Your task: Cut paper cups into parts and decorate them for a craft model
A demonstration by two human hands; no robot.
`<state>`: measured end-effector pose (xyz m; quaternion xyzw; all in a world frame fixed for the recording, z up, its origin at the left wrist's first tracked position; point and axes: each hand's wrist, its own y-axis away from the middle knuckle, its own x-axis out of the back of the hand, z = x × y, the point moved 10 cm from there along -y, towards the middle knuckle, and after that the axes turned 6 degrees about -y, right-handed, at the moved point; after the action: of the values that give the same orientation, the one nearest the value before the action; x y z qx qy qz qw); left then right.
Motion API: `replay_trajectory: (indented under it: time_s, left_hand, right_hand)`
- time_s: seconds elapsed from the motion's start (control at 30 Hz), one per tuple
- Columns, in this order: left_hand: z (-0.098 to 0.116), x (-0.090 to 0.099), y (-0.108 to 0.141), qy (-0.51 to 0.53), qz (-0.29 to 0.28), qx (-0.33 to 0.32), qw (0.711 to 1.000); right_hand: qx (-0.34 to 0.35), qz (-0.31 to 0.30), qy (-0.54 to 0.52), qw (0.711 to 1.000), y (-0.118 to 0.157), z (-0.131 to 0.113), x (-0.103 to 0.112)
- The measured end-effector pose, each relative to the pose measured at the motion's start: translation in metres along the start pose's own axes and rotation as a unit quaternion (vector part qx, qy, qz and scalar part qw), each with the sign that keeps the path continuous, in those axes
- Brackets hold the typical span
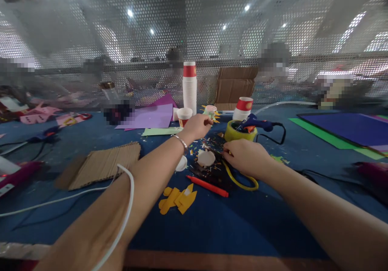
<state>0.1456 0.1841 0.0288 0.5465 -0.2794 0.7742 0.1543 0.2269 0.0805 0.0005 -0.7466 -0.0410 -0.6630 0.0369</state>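
My left hand [198, 126] reaches to the middle of the table with fingers curled. Whatever is in them, if anything, is hidden. Just beyond it stands a small pale cup [210, 110] with yellow pointed pieces around it. My right hand [246, 156] rests low, fingers bent together at the edge of a dark, scrap-strewn patch; their tips hide what they hold, if anything. A yellow loop [242, 185] curves out beneath it. Between the hands lie a white paper disc [206, 158] and, lower, a red marker [209, 186]. Yellow paper cutouts [178, 198] lie nearer me.
A tall stack of paper cups [189, 91] stands behind. At right, a blue glue gun [256, 123] rests on a yellow tape roll [235, 132]. Corrugated cardboard [106, 164] lies left. A white cable [131, 190] crosses my left forearm. Coloured sheets [342, 131] lie far right.
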Motion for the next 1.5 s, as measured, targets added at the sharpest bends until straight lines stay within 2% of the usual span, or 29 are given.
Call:
replay_trajectory:
  time_s: [0.17, 0.3, 0.5, 0.77, 0.93, 1.13, 1.3, 1.5]
  left_hand:
    - [0.022, -0.042, -0.028, -0.049, -0.106, -0.041, 0.992]
    - [0.029, -0.061, -0.035, -0.079, -0.163, -0.054, 0.982]
    - [0.033, -0.072, -0.036, -0.075, -0.188, -0.045, 0.978]
    - [0.028, -0.077, -0.042, -0.001, -0.185, 0.02, 0.983]
    - [0.022, -0.065, -0.043, 0.047, -0.14, 0.073, 0.986]
    - [-0.001, -0.027, -0.031, 0.16, -0.031, 0.132, 0.978]
    - [-0.009, 0.003, 0.006, 0.319, 0.035, 0.152, 0.935]
    - [0.003, 0.02, 0.072, 0.459, 0.004, 0.135, 0.878]
  right_hand:
    - [-0.011, -0.005, 0.008, 1.0, -0.003, 0.007, 0.0]
    - [-0.007, -0.006, 0.01, 1.0, -0.004, 0.008, -0.001]
    - [-0.006, -0.002, 0.012, 1.0, -0.004, 0.005, -0.002]
    - [-0.009, -0.008, 0.014, 1.0, -0.005, 0.007, -0.005]
    - [-0.01, -0.01, 0.013, 1.0, -0.006, 0.008, -0.004]
    - [-0.01, -0.005, 0.005, 1.0, -0.003, 0.01, 0.002]
    - [-0.007, -0.004, -0.004, 1.0, 0.0, 0.008, 0.006]
    - [-0.002, -0.011, -0.014, 1.0, -0.001, 0.007, 0.004]
